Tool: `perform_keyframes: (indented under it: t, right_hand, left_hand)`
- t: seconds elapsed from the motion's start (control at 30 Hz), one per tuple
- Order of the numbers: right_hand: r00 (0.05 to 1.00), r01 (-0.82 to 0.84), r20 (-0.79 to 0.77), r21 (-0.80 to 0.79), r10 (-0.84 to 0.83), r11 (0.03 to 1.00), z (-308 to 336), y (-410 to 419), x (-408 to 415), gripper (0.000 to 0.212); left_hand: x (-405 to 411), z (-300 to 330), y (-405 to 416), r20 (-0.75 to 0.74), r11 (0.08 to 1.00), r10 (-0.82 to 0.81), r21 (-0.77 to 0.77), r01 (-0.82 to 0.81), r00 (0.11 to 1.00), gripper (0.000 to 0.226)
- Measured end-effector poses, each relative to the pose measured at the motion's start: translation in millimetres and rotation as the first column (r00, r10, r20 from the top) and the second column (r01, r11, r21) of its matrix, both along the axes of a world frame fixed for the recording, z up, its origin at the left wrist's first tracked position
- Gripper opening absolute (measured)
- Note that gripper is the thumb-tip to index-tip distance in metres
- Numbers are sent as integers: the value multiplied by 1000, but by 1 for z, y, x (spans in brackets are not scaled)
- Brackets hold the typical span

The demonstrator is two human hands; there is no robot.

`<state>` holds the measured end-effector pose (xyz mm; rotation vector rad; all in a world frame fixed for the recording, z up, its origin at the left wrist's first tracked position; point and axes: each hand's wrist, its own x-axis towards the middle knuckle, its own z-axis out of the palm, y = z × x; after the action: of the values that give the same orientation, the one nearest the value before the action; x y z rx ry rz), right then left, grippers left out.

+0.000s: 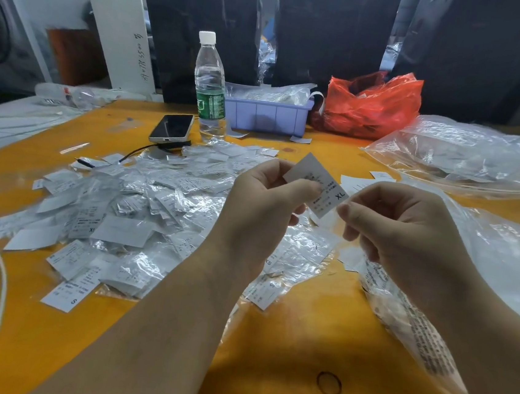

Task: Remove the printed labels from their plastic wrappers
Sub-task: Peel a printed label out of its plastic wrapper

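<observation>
The orange counter (pixel 285 344) carries a broad heap of wrapped labels (pixel 129 208), spread within easy reach of both hands. Large clear bags (pixel 468 154) lie to the right, seemingly for sorted stock; a red bag (pixel 374 106), a lilac tray (pixel 267 114), a water bottle (pixel 210 89) and a phone (pixel 173 128) stand pushed back, out of the way. Above the heap, the left hand (pixel 260 209) pinches an XL label (pixel 317 185), steadying it, while the right hand (pixel 402 231) pinches its thin plastic wrapper (pixel 333 223) at the lower end, likely to slide it off.
</observation>
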<state>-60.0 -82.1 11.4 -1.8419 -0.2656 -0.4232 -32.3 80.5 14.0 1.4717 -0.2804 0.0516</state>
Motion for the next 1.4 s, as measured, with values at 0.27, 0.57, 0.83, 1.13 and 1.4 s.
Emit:
perform_keyframes:
  t: [0.27, 0.57, 0.83, 1.13, 1.4]
  right_hand:
    - [998, 56, 6, 34, -56, 998, -1, -1, 2, 18]
    - [1000, 2, 30, 81, -4, 997, 1, -1, -1, 9]
    - [998, -59, -8, 160, 61, 985, 0, -3, 2, 4]
    - [988, -111, -84, 223, 133, 968, 4, -4, 2, 17]
    - [959, -206, -150, 218, 241, 954, 6, -6, 1, 18]
  left_hand:
    - [-1, -3, -3, 59, 998, -59, 14, 59, 996, 8]
    - [-2, -4, -2, 124, 993, -44, 116, 29, 991, 5]
    - [-4, -3, -2, 127, 989, -94, 130, 78, 987, 4]
    - [-1, -1, 1, 116, 993, -84, 94, 73, 990, 14]
    - [-1, -1, 0, 108, 995, -76, 74, 68, 991, 16]
